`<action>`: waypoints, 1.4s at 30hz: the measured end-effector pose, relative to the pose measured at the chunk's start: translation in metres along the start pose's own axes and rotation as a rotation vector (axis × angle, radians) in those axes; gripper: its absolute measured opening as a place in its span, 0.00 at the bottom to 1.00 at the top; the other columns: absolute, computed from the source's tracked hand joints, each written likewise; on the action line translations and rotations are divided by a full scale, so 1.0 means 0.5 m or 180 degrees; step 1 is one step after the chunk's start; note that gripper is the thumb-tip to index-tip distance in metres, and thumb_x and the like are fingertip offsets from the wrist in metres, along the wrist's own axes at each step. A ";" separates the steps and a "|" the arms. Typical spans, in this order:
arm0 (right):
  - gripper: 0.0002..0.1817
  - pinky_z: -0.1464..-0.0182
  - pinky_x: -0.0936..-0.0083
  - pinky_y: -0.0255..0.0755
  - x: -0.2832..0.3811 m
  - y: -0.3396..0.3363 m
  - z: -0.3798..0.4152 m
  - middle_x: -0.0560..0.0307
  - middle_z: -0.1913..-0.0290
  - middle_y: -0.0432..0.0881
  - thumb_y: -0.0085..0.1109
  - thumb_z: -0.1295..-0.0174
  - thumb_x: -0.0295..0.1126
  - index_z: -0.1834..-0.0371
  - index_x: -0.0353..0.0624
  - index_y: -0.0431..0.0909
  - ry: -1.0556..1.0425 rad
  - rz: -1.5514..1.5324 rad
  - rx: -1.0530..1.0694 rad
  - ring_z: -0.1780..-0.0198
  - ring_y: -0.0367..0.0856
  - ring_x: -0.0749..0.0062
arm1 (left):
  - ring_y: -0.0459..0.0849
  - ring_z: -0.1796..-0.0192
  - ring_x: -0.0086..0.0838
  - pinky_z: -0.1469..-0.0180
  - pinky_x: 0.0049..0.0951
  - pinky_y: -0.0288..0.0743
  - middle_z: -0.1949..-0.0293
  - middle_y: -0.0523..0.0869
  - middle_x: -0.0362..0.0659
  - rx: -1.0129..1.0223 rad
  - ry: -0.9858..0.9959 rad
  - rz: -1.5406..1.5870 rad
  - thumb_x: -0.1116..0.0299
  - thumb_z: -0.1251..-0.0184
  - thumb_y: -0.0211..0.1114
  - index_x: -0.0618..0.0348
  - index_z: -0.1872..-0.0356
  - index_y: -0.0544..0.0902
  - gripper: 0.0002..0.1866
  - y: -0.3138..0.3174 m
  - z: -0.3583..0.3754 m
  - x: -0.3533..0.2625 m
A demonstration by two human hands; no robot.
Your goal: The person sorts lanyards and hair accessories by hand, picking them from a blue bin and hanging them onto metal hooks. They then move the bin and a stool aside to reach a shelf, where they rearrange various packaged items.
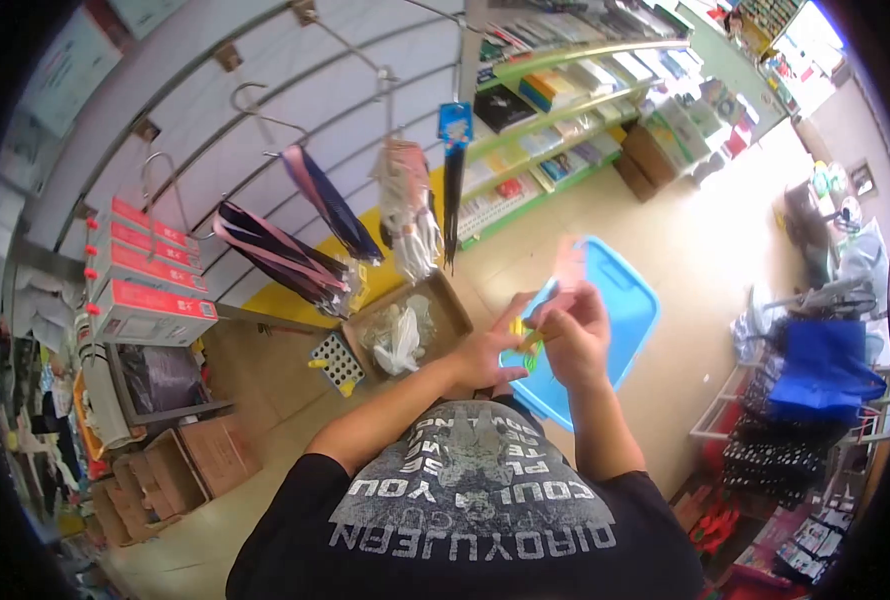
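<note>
My left hand point(492, 352) reaches in from the left, its fingers bent around a small yellow and green item point(527, 345) whose kind I cannot make out. Close beside it, my right hand point(577, 340) is closed in a pinch. A pale pink, thin, flat piece point(569, 262) sticks up from the right hand's fingers, blurred. Both hands are over a light blue plastic lid or bin point(625, 320), and they hide its near left part.
Left of my hands, an open cardboard box point(455, 310) holds a white plastic bag point(398, 340). Ties or straps point(335, 205) and gloves point(410, 200) hang on wall hooks. Red and white boxes point(155, 312) stand at left; bookshelves point(565, 120) behind; a blue bag point(827, 365) at right.
</note>
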State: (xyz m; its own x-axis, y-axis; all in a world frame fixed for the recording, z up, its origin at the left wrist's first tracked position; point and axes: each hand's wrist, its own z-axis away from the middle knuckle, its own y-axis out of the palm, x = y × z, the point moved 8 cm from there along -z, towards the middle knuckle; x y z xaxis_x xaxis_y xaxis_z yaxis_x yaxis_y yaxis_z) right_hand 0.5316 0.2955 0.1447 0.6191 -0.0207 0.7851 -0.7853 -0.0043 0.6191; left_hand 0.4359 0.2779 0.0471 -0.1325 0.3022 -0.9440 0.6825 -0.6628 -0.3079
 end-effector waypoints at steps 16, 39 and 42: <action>0.09 0.67 0.70 0.73 0.037 0.301 -0.086 0.55 0.73 0.73 0.45 0.36 0.23 0.54 0.45 0.63 -0.0891 0.0307 0.0687 0.74 0.71 0.72 | 0.79 0.67 0.25 0.63 0.26 0.72 0.71 0.81 0.43 -0.0972 -0.1269 0.0463 0.62 0.34 0.58 0.63 0.63 0.78 0.12 -0.071 0.437 0.238; 0.07 0.66 0.73 0.66 -0.007 0.227 -0.236 0.61 0.73 0.70 0.50 0.38 0.24 0.58 0.45 0.66 -0.0469 0.0424 0.0049 0.72 0.68 0.75 | 0.82 0.65 0.25 0.60 0.26 0.75 0.67 0.83 0.43 -0.1312 -0.1804 0.0420 0.67 0.34 0.56 0.65 0.58 0.78 0.11 -0.111 0.557 0.266; 0.07 0.68 0.74 0.66 -0.012 0.225 -0.235 0.60 0.72 0.70 0.50 0.39 0.24 0.58 0.44 0.66 -0.0402 0.0413 0.0005 0.74 0.68 0.75 | 0.83 0.64 0.26 0.60 0.26 0.75 0.66 0.84 0.44 -0.1340 -0.1905 0.0414 0.68 0.35 0.56 0.65 0.58 0.78 0.11 -0.108 0.554 0.267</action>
State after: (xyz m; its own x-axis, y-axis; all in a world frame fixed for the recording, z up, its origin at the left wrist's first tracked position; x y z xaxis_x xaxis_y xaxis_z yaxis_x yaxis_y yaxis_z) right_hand 0.4410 0.4128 0.2119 0.5065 -0.1467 0.8497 -0.8586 0.0050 0.5126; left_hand 0.1821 0.1644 -0.0953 -0.3188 -0.2656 -0.9098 0.9212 -0.3128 -0.2315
